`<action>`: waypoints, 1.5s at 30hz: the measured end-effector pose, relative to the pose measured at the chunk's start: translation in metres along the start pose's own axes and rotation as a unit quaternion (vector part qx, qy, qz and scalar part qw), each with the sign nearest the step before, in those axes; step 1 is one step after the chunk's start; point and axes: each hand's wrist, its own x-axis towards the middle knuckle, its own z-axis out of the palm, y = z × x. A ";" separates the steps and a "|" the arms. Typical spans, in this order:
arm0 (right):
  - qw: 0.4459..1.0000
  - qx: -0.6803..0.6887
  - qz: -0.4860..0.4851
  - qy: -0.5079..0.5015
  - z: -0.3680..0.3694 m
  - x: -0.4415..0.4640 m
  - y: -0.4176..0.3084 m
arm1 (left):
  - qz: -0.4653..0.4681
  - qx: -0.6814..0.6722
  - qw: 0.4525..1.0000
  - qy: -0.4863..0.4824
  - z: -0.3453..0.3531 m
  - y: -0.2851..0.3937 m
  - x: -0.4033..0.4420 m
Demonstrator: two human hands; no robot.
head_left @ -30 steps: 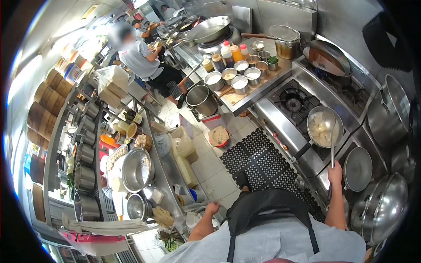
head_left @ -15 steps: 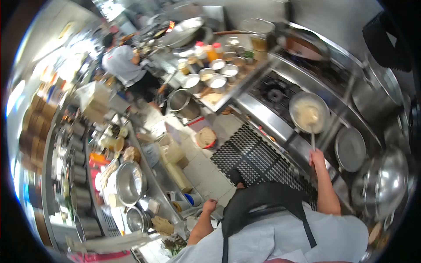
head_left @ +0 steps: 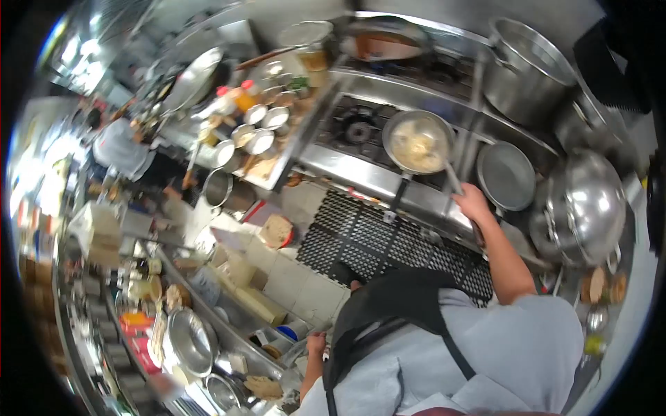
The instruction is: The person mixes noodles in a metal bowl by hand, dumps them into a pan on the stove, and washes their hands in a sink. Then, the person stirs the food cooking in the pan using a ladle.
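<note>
My right hand (head_left: 473, 202) is wrapped round the handle of a long metal utensil (head_left: 454, 179). The utensil's far end rests among pale, creamy food (head_left: 416, 147) inside a frying pan (head_left: 393, 125); the shape of that end cannot be made out. The pan sits on the stove, its dark handle (head_left: 397, 197) pointing towards me over the front edge, with no hand on it. My left hand (head_left: 316, 343) hangs low by my side near the steel counter, fingers curled closed, and nothing shows in it.
Right of the pan lies a second grey pan (head_left: 506, 177), with a large steel bowl (head_left: 583, 208) beyond. A tall pot (head_left: 527, 69) stands behind. Metal containers and sauce bottles (head_left: 244, 97) crowd the left side station. A black rubber mat (head_left: 347, 232) covers the floor. A co-worker (head_left: 121, 149) stands far left.
The view has turned right, so the stove and pans sit further left in it. My right hand still grips the utensil in the pan, and its handle now slants more. My left hand stays low.
</note>
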 end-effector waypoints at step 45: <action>0.983 -0.013 -0.057 0.174 0.095 0.055 0.066 | -0.014 0.020 0.999 -0.030 -0.003 0.038 0.009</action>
